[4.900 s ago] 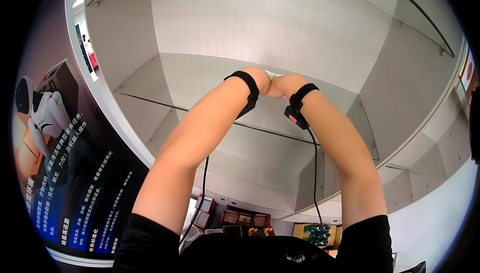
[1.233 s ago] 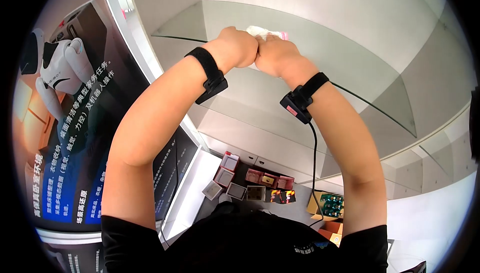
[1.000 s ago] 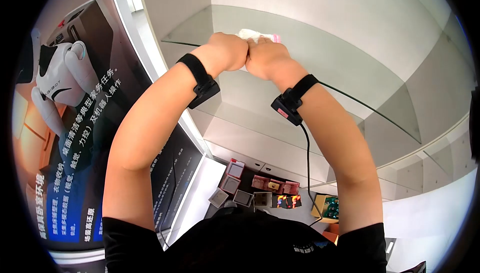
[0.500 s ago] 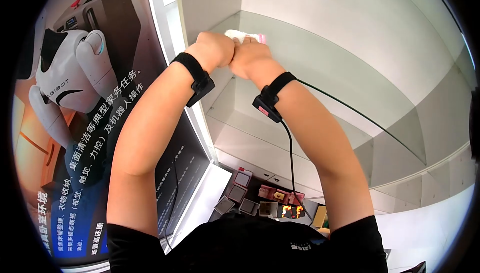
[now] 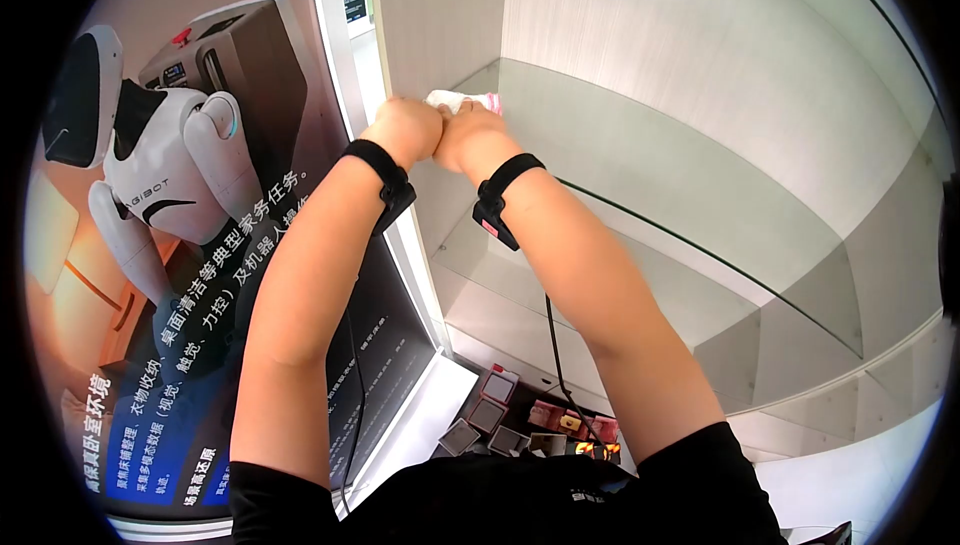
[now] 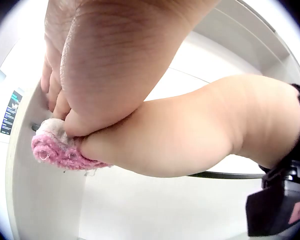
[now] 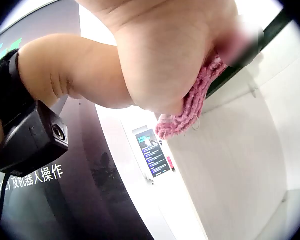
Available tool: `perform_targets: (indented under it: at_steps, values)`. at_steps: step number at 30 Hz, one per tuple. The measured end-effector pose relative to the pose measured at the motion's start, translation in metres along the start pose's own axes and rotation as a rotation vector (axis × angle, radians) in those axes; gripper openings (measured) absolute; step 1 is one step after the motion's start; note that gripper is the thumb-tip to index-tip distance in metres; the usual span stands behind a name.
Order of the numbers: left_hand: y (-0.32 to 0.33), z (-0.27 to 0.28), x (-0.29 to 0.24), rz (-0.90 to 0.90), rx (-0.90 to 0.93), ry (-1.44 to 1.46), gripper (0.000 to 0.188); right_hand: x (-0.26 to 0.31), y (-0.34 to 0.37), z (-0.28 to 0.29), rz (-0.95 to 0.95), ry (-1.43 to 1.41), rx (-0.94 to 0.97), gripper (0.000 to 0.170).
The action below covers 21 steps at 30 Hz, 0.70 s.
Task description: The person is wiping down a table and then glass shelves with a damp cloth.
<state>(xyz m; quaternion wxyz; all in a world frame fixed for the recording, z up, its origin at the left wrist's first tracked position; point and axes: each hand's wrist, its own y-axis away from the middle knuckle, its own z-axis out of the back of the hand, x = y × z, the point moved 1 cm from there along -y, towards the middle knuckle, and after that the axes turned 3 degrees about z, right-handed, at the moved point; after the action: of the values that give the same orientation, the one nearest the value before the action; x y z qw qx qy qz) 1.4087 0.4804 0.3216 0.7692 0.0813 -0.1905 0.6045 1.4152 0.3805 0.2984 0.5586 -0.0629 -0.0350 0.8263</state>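
At the left end of a glass shelf (image 5: 600, 155), both hands hold a folded cloth (image 5: 452, 99), white on one side with fuzzy pink along its edge. My left hand (image 5: 408, 131) grips its left part, the fingers above and the thumb below. Side by side with it, my right hand (image 5: 472, 135) also grips the cloth, wrapped over the shelf's front edge. In the left wrist view the pink fuzzy underside (image 6: 70, 157) of the cloth hangs below the thumbs. From the right wrist, a pink strip (image 7: 192, 112) shows beneath the palm; the fingertips are hidden there.
The cabinet's side wall (image 5: 432, 25) rises just left of the hands. A printed banner (image 5: 200, 275) with a robot picture stands further left. Several small boxes (image 5: 490, 415) lie on the floor below. Black cables (image 5: 556, 345) hang from the wrist cameras.
Both hands, with the cloth between them, have slid left along the glass shelf from its middle to its left end. The head view has turned left, bringing more of the banner into sight.
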Motion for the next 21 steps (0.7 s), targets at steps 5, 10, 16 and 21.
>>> perform_targets:
  at_steps: [5, 10, 16, 21]
  values:
    - [-0.011, -0.016, -0.001, -0.003, -0.021, 0.011, 0.025, -0.004, 0.001, -0.002, 0.013, -0.036, 0.012, 0.061]
    - [0.0, -0.007, -0.01, -0.037, -0.088, 0.098, 0.028, -0.01, 0.017, -0.003, 0.012, 0.011, -0.034, 0.059]
    - [0.008, 0.012, -0.037, -0.061, -0.029, 0.125, 0.027, -0.032, 0.041, 0.001, 0.01, -0.035, 0.001, 0.059]
    - [0.013, 0.023, -0.064, -0.101, -0.053, 0.11, 0.024, -0.055, 0.065, -0.006, 0.023, -0.046, -0.072, 0.057]
